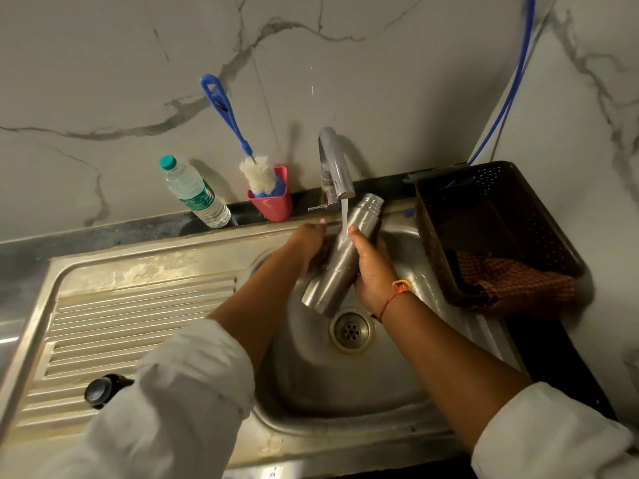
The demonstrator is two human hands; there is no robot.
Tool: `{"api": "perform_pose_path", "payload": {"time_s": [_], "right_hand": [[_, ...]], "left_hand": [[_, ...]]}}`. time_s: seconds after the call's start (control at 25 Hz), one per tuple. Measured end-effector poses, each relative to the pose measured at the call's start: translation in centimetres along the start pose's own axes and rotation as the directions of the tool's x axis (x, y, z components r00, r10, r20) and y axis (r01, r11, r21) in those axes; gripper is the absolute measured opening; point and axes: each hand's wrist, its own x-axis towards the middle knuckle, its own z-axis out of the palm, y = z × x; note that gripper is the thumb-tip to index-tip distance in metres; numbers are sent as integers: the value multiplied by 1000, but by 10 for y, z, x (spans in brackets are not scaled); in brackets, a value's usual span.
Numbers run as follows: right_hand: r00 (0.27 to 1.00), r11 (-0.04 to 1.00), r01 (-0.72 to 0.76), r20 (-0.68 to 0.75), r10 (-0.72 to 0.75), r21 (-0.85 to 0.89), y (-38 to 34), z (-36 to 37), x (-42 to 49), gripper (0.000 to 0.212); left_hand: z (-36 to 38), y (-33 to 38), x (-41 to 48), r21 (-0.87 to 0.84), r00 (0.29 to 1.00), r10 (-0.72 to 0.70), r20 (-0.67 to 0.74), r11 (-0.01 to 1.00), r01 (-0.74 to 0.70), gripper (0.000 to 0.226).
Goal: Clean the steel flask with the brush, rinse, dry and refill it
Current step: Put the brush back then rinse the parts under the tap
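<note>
At lower left a round black cap (100,389) lies on the steel sink's ribbed drainboard (138,305). At upper left a teal-capped clear plastic water bottle (195,195) stands beside a blue-handled, white-bristled bottle brush (257,176) in a pink cup (273,209). In the centre our left grip (306,245) lies against the cylindrical steel flask (332,271); whether its fingers curl round we cannot tell. Water from the chrome tap (332,160) strikes the tilted flask over the basin, clasped by our right grip (371,271). At right sits a brown perforated basket (511,209).
</note>
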Motion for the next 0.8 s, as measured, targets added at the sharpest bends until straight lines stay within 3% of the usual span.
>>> {"api": "perform_pose_path", "payload": {"time_s": [0.04,0.12,0.2,0.28,0.36,0.56,0.68,0.8], "right_hand": [[998,998,59,-14,-59,32,-3,0,1,63],[986,985,164,-41,-162,54,-9,-1,4,64],[970,971,235,-64,-233,34,-12,-2,5,73],[955,957,290,-74,-289,1,-11,-3,2,80],[932,929,354,-45,-360,-103,-7,-1,-3,79],[878,677,458,177,-444,-576,7,-2,-8,75],[842,509,517,303,-446,-688,11,-7,-10,73],[822,449,538,325,-468,-713,10,-10,-11,75]], "left_hand": [[1,-10,-12,63,999,-22,26,998,21,53],[-2,-30,-30,-1,993,-101,53,995,101,51],[-2,-52,-32,-205,984,-163,70,963,174,45],[3,-67,-26,-488,969,-207,133,837,246,44],[13,-75,-18,-621,959,-228,169,731,283,49],[28,-83,-25,-569,972,-185,145,788,235,47],[26,-88,-26,-530,978,-126,166,825,196,47],[22,-89,-23,-532,984,-102,147,830,165,51]]}}
